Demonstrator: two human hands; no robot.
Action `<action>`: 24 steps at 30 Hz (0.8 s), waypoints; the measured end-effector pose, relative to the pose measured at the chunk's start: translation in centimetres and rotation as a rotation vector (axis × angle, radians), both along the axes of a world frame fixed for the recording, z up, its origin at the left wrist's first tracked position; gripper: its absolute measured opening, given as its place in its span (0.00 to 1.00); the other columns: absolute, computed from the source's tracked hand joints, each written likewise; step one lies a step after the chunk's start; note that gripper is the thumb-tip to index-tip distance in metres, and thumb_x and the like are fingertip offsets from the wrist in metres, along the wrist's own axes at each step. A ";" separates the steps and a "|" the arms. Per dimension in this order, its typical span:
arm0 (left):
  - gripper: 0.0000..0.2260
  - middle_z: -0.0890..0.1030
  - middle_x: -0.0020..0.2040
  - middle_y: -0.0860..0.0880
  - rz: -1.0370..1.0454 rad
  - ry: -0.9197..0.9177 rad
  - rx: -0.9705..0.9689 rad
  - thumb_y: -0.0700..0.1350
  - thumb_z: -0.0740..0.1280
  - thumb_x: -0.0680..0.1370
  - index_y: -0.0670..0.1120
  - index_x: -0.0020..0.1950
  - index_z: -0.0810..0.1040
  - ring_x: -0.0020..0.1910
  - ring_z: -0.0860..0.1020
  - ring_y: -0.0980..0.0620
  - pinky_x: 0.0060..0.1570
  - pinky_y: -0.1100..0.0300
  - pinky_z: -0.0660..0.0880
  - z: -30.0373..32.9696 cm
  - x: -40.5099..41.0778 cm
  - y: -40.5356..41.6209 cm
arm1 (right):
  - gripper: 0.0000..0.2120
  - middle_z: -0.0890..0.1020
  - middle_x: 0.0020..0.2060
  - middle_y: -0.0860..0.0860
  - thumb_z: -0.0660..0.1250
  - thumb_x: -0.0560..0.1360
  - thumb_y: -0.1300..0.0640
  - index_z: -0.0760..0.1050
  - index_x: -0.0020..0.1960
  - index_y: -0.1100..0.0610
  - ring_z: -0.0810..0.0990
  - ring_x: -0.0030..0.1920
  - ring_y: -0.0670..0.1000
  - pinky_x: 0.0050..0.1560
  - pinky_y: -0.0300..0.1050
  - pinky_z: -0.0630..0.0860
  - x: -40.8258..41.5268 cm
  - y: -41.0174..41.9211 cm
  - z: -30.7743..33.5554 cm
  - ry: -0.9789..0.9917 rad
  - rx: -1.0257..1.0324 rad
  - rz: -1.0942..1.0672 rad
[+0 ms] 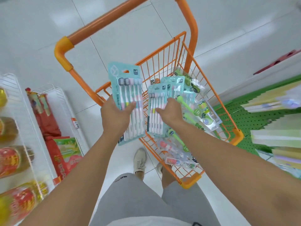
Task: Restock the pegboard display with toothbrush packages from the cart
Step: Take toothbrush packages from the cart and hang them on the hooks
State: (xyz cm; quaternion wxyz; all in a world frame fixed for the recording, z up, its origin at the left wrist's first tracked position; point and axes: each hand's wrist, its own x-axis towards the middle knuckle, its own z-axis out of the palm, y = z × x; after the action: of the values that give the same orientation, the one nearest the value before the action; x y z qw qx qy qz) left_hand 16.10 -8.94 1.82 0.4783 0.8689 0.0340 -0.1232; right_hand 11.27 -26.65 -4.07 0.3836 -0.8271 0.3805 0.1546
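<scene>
An orange wire cart (192, 51) stands in front of me on the white floor. My left hand (115, 113) grips a teal toothbrush package (128, 88) and holds it upright over the cart's left edge. Inside the basket, my right hand (171, 111) grips a second teal toothbrush package (156, 101); more of the same packs (175, 84) lie behind it. Green frog-themed kids' toothbrush sets (202, 115) and a clear cartoon pack (177, 157) fill the rest of the basket. The green pegboard (244, 118) is at the right, with blurred hanging packs (275, 101).
White wire shelves (40, 128) at the left carry red snack bags (47, 121) and bottles of oil (9, 128). The cart's orange handle (101, 25) arches across the top. My legs and shoes (140, 160) stand close to the cart's near corner.
</scene>
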 end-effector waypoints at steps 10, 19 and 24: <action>0.12 0.82 0.53 0.54 0.002 0.042 -0.079 0.44 0.68 0.81 0.49 0.64 0.76 0.51 0.80 0.58 0.45 0.66 0.74 -0.4 -1.7 4.2 | 0.13 0.81 0.40 0.56 0.74 0.76 0.51 0.77 0.43 0.61 0.83 0.45 0.57 0.42 0.43 0.73 3.1 0.9 -5.0 0.096 -0.053 0.023; 0.08 0.85 0.49 0.53 0.004 0.115 -0.150 0.44 0.71 0.78 0.51 0.56 0.81 0.50 0.83 0.51 0.50 0.54 0.79 0.9 -0.8 5.6 | 0.11 0.79 0.34 0.55 0.73 0.77 0.58 0.79 0.44 0.67 0.76 0.31 0.49 0.34 0.41 0.74 -2.4 -2.4 7.1 -0.225 0.395 -0.307; 0.06 0.87 0.47 0.51 -0.145 0.432 -0.389 0.42 0.72 0.78 0.51 0.53 0.82 0.47 0.86 0.49 0.47 0.53 0.82 3.4 -1.8 -1.1 | 0.14 0.80 0.40 0.59 0.70 0.78 0.60 0.76 0.48 0.74 0.80 0.38 0.51 0.41 0.41 0.81 -14.1 -5.9 14.3 -0.382 0.379 -0.361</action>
State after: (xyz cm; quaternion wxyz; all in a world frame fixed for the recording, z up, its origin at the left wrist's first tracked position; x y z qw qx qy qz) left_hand 14.31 -10.06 5.18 0.6073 0.7147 0.0487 -0.3434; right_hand -2.85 -32.58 10.19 0.6166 -0.6741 0.4067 -0.0060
